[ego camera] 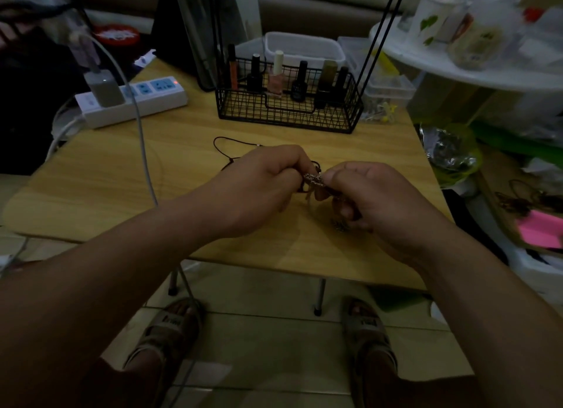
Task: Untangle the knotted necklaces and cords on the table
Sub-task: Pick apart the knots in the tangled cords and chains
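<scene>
Chain links [313,179] showed only in the narrow gap between your left hand [262,188] and right hand [377,200], both pinching them just in front of the wire basket [286,118]. Your curled fingers [289,163] hid the rest of the knot. A dark cord [237,140] looped from behind your left hand toward the basket, faint in the dim light.

Wire basket [289,118] stands far back on the table [122,179], power strip [152,93] left of it, cord [224,137] before it
</scene>
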A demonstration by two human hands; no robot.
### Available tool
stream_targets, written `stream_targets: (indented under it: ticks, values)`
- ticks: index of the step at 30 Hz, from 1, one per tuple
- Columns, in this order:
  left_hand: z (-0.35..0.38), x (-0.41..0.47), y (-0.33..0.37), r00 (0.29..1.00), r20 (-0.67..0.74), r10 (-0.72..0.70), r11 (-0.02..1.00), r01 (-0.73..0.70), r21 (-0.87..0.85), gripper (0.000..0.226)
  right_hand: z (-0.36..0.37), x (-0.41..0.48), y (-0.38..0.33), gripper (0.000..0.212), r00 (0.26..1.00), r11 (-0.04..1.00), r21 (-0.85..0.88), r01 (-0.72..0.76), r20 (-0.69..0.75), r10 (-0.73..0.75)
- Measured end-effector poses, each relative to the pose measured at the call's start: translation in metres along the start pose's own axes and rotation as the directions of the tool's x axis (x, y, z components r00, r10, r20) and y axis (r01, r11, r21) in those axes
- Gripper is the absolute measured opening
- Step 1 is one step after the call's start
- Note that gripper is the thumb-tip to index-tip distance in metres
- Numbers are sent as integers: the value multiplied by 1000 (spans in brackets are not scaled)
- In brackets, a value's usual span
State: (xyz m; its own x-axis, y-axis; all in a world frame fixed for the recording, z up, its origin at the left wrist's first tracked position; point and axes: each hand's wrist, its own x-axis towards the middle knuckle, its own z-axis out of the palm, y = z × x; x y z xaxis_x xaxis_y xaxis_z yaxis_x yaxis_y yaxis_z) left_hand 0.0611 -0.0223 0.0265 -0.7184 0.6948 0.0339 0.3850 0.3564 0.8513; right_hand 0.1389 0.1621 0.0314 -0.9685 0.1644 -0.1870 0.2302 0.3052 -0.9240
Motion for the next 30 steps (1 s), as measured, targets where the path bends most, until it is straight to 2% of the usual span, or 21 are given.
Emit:
stream_targets:
  ticks: [2, 7, 11, 15, 20, 25, 27, 30]
  values:
    - [0, 1, 1, 1000, -23, -4, 1000, 4, -19, 22, 0, 0, 0, 26, 1000, 1000, -1, -9, 3, 9]
    - [2, 3, 1, 998, -35, 43, 996, -40, 82, 13, 0, 0, -1, 28, 1000, 1000, -20, -5, 24, 5]
    - [0, 3, 2, 997, -54, 50, 999, -50, 7, 12, 0, -3, -6, 28, 999, 996, -84, 1, 36, 2]
    - [0, 4, 1, 999, -42, 35, 998, -37, -54, 8, 2, -2, -7, 20, 997, 989, -141, 49, -54, -57]
    - [4, 3, 1, 995, -80, 55, 991, -44, 125, 9, 2, 0, -5, 8, 959, 962, -239, 134, -212, -187]
    - [6, 2, 1, 991, -95, 97, 975, -76, 207, 5, 4, 2, -2, 6, 959, 963, -238, 129, -218, -182]
    - [6, 2, 2, 990, -100, 98, 979, -78, 187, 6, 6, 2, -2, 9, 955, 974, -178, 141, -235, -181]
    - [8, 1, 3, 992, -96, 82, 991, -71, 112, 7, 8, 3, -4, 12, 968, 982, 115, 149, -221, -121]
